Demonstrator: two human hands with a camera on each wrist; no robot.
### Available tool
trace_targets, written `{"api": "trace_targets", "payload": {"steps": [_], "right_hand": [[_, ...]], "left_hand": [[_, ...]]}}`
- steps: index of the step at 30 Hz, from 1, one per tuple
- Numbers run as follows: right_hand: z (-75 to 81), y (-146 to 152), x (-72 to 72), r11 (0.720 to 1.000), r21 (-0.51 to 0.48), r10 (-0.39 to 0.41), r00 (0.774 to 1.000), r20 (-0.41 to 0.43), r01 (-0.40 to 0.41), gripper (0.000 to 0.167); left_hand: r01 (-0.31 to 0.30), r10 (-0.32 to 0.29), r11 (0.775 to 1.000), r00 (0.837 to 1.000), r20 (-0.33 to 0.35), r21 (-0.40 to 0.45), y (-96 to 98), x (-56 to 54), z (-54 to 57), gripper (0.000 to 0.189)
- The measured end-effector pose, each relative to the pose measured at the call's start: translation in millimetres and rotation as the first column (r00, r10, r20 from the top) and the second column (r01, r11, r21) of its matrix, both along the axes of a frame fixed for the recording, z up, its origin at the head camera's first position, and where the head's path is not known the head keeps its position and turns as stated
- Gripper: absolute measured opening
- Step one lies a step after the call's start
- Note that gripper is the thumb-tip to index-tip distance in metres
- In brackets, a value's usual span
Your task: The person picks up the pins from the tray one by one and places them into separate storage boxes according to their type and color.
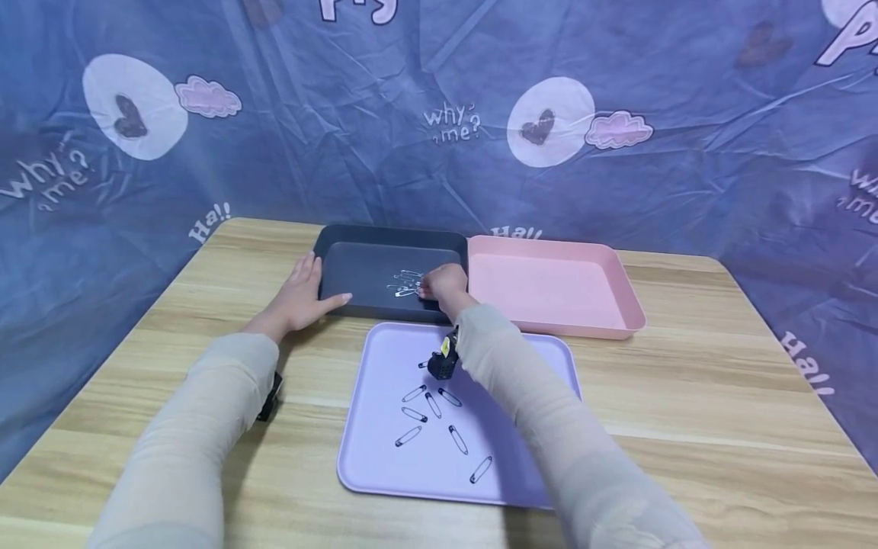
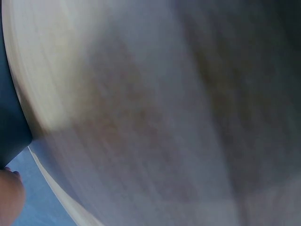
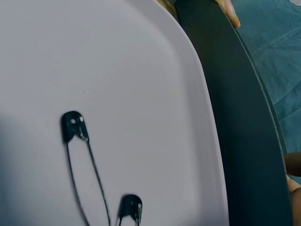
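In the head view a dark grey tray [image 1: 363, 267] stands at the back of the table, with several safety pins [image 1: 408, 283] lying together inside it. My right hand [image 1: 447, 287] reaches into its right side, fingers bent down beside those pins. Whether a pin is between the fingertips is hidden. My left hand [image 1: 299, 296] rests against the tray's left front corner, fingers extended along the left side and thumb over the front rim. Nearer to me, a lavender tray [image 1: 370, 457] bears several scattered black-headed safety pins [image 1: 458, 440]. In the right wrist view, one safety pin [image 3: 75, 129] appears close up.
A pink tray [image 1: 549, 286] adjoins the dark tray on its right. All the trays stand on a wooden table [image 1: 700, 396], before a blue printed cloth [image 1: 384, 137]. My right forearm [image 1: 549, 412] crosses above the lavender tray and covers part of it.
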State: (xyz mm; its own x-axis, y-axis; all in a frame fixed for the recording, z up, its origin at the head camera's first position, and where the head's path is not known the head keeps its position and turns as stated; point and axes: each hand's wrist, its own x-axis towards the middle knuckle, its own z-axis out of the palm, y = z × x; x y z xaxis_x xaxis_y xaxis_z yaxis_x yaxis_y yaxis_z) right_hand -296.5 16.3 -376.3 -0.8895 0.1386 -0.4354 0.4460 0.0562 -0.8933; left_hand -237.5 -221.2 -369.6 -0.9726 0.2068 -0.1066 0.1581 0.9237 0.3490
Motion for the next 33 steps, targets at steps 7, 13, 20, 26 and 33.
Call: {"api": "trace_targets", "payload": {"steps": [7,13,20,26,33], "right_hand": [[32.2,12.2,24.7,0.992,-0.037,0.117,0.990,-0.083,-0.120,0.014],[31.9,21.4,25.8,0.967,0.043,0.253,0.958,-0.132,-0.249,0.019],[36.9,38.4,25.3,0.926,0.145,0.366,0.924,-0.114,-0.349,0.025],[48.1,52.0,32.2,0.905,0.213,0.397,0.911,-0.112,-0.368,0.030],[54.6,75.8,43.3,0.857,0.363,0.433,0.892,-0.125,-0.366,0.036]], "left_hand": [[-0.001,0.001,1.000,1.000,0.017,-0.006,-1.2,0.4,2.3,0.101],[0.017,-0.015,0.999,0.999,0.052,-0.042,0.8,1.8,8.5,0.101],[0.007,-0.002,0.999,0.995,0.099,-0.054,2.9,1.8,14.6,0.103],[-0.016,0.021,0.999,0.990,0.136,-0.040,3.2,0.2,17.8,0.107],[-0.041,0.042,0.999,0.987,0.153,-0.013,9.1,-1.4,24.3,0.108]]}}
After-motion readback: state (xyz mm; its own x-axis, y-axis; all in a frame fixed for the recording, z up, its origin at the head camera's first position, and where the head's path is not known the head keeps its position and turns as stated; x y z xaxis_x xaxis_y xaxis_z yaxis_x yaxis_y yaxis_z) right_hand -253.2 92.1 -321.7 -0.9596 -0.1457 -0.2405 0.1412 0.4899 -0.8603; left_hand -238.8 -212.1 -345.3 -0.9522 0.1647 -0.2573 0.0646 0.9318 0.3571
